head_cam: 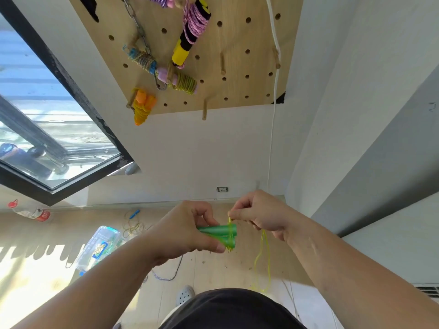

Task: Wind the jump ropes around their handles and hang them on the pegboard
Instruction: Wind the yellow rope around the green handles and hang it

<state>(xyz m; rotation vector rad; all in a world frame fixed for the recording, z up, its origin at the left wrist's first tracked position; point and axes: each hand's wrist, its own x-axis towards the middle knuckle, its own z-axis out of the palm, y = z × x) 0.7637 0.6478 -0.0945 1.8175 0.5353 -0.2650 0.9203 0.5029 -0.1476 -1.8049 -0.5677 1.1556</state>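
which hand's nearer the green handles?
Left. The left hand grips the green handles. The right hand is just past their end and pinches the yellow rope wound there.

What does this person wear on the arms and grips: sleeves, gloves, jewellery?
Nothing shows: the left grip and right grip are bare, with no gloves, rings or watch. Both forearms are bare too, no sleeves in view. A dark garment covers the torso.

A clear plastic box (99,245) and a bottle (31,213) lie on the floor (237,264).
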